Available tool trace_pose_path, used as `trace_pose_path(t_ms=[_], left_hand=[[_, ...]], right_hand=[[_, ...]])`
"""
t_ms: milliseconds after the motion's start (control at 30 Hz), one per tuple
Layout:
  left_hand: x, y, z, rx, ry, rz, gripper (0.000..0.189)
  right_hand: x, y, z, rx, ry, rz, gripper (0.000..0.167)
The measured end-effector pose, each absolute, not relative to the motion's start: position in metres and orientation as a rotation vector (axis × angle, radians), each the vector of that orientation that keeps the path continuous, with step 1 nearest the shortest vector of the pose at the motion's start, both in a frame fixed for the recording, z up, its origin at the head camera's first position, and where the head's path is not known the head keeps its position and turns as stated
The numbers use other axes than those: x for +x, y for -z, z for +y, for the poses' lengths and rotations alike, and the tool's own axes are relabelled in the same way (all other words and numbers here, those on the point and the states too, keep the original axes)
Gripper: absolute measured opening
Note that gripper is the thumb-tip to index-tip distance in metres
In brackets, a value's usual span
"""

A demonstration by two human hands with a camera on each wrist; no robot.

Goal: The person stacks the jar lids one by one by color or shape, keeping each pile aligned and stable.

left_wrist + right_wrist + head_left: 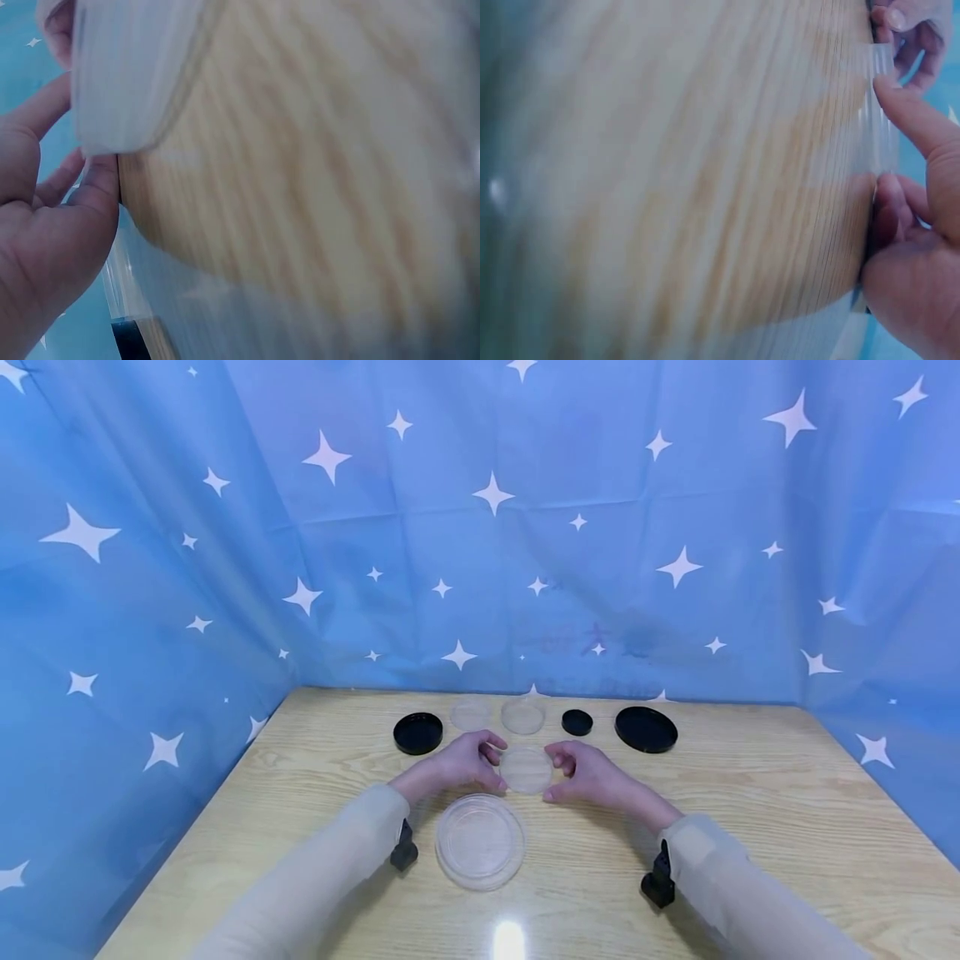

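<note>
A small clear round dish (527, 771) sits mid-table between the two hands. From its left side, my left hand (471, 760) holds its rim with thumb and curled fingers; in the left wrist view the clear wall (135, 82) meets the fingertips. My right hand (594, 775) grips the opposite side, thumb nearer me and fingers farther off. In the right wrist view, several parallel lines mark the dish's edge (883, 135), by the right thumb. Closer to me lies a larger clear dish (481, 842) with concentric rings.
Along the back of the wooden table (750, 777) are a black round lid (417, 733), two clear dishes (471, 714), a small black lid (577, 722) and a large black lid (646, 729). A blue star-patterned curtain (450, 543) hangs behind and at both sides.
</note>
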State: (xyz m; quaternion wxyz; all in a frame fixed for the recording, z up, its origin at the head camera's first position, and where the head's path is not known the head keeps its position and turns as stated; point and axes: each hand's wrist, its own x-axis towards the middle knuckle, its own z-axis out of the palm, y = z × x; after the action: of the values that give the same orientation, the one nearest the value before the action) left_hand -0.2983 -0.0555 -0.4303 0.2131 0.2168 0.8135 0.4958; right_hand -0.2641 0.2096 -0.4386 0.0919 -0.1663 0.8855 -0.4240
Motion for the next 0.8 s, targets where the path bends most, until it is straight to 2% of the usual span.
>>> trace_pose_path(t_ms=[800], left_hand=[[-0.3029, 0.4355, -0.0504, 0.583, -1.383, 2.197, 0.065]], right_hand=[[-0.2655, 0.4399, 0.2086, -0.535, 1.272, 2.624, 0.069]])
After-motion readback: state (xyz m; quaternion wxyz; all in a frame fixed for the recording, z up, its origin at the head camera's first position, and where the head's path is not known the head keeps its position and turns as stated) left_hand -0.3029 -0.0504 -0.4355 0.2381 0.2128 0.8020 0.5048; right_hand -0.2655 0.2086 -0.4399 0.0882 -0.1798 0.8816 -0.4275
